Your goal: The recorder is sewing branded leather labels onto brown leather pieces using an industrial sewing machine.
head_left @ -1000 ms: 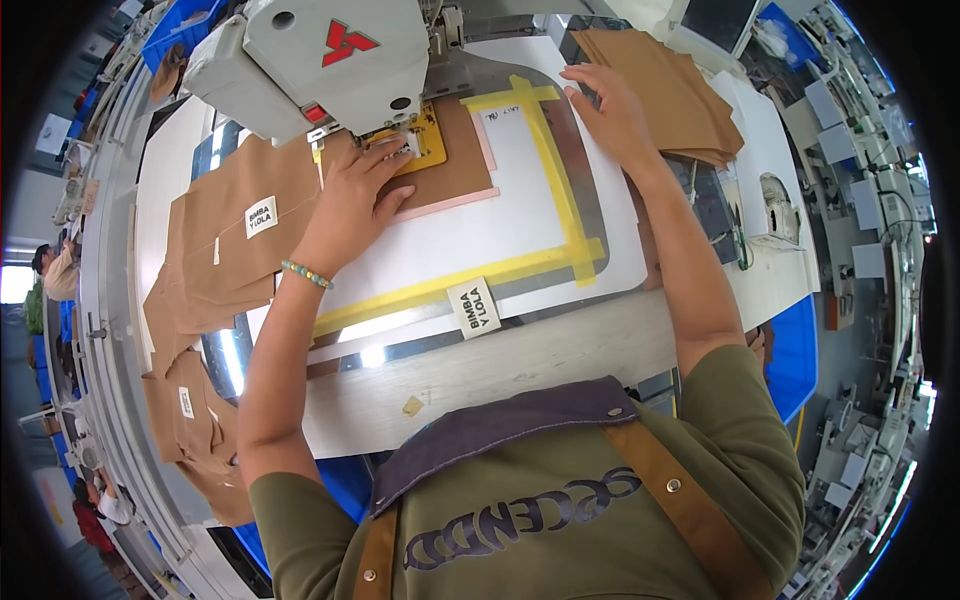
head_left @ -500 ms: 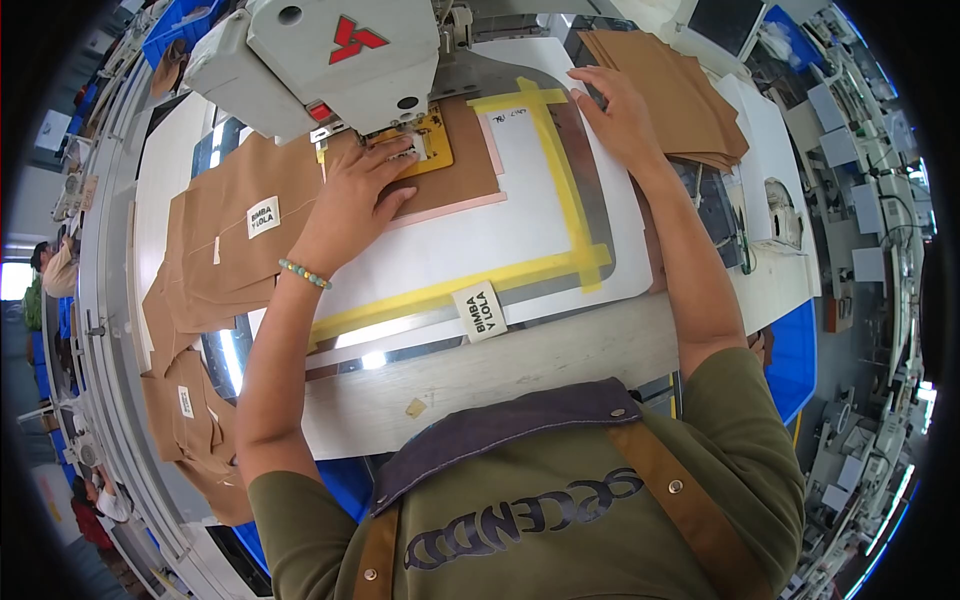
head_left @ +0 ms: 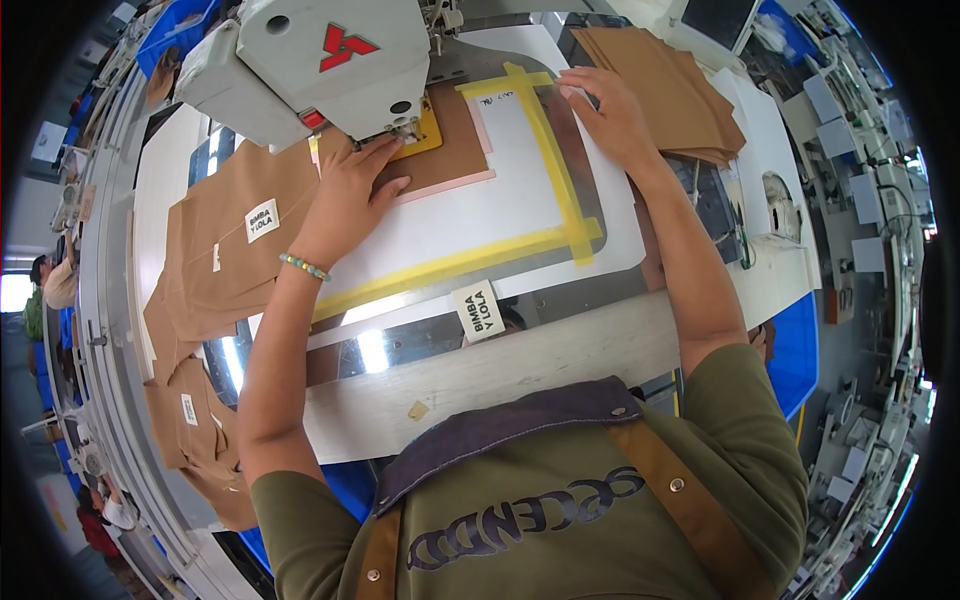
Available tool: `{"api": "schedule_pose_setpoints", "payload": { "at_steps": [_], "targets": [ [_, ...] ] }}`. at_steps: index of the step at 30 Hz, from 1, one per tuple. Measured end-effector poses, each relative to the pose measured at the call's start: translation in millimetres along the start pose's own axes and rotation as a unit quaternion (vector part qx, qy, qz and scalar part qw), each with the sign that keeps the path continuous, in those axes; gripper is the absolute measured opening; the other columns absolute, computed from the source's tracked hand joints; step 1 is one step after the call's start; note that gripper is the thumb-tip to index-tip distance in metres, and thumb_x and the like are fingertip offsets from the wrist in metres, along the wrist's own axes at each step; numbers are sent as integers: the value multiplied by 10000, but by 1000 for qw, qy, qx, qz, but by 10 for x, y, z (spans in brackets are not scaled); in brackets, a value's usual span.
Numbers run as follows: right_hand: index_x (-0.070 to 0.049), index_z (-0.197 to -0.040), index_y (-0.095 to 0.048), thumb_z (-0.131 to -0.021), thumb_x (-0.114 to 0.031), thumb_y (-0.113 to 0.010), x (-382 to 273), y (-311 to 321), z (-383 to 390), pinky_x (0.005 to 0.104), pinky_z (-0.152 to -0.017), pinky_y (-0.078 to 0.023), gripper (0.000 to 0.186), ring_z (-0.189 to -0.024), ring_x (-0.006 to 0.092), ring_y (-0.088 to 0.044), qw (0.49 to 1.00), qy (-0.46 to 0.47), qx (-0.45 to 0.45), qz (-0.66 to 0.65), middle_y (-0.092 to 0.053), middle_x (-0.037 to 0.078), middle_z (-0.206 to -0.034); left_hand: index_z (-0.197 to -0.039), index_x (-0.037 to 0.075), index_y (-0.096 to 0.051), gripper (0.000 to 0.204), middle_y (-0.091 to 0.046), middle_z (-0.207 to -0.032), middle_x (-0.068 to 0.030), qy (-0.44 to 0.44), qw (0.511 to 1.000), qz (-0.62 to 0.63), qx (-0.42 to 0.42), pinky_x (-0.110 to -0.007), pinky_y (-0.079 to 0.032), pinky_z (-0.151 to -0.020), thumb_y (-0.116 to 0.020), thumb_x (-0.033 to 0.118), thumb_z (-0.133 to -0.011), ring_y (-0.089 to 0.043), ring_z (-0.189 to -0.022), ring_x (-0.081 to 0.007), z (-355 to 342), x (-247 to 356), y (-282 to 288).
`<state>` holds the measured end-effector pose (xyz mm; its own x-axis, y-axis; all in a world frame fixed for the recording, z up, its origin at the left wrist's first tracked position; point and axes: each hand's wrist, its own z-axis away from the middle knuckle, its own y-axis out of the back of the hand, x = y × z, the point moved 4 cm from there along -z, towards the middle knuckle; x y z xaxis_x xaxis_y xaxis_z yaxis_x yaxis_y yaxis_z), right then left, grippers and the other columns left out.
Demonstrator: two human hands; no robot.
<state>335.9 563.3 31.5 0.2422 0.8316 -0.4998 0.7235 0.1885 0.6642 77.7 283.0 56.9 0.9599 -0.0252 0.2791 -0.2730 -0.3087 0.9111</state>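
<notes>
A brown fabric panel (head_left: pixel 465 137) lies in a white template sheet (head_left: pixel 450 225) bordered with yellow tape, with pink strips along the panel's edges. Under the head of a white industrial sewing machine (head_left: pixel 315 75), a yellow plate (head_left: pixel 430 130) rests on the panel. My left hand (head_left: pixel 350 192) lies flat, palm down, with its fingers stretched over the panel close to the needle area; the fingertips are partly hidden by the machine. My right hand (head_left: pixel 612 118) is open, its fingertips by the template's upper right edge. Neither hand grips anything.
Brown fabric pieces with a white label (head_left: pixel 262 221) are heaped at the left. Another brown stack (head_left: pixel 665 95) sits at the far right. A loose white label (head_left: pixel 478 310) lies near the table's front edge. A blue bin (head_left: pixel 795 355) stands at the right.
The template has slid away from me and slightly left under the machine, baring more of the shiny table surface at its near edge. Both hands shifted slightly left.
</notes>
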Motion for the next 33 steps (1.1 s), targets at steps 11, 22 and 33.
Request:
{"api": "schedule_pose_setpoints", "payload": {
  "at_steps": [11,22,33],
  "targets": [
    [-74,-1245,-797,-1034,-193,-737,-740,-119,9,419,-1124,-517,249,-1300,297,-669,987,100,-124,2,-761,68,-1348,-1441,-5,-652,656,-609,-1507,-174,114,991,56,43,-465,-469,-1191,-894,250,-887,-561,-1407,-384,357,-403,236],
    [-88,-1111,-774,-977,-252,-772,-1261,-441,14,422,-971,-578,212,-1075,268,-721,924,246,-239,167,-761,39,-1145,-1442,80,-721,610,-626,-1509,-109,106,992,72,5,-458,-468,-1208,-897,247,-883,-543,-1420,-337,427,-573,281],
    [-100,-1130,-789,-986,-245,-769,-1271,196,324,425,-881,-602,206,-1027,284,-741,956,171,-198,135,-788,41,-1152,-1070,24,-773,204,-704,-1073,-67,-126,978,-134,97,-409,-576,-864,-770,15,-866,-670,-1003,-274,334,44,100]
  ]
}}
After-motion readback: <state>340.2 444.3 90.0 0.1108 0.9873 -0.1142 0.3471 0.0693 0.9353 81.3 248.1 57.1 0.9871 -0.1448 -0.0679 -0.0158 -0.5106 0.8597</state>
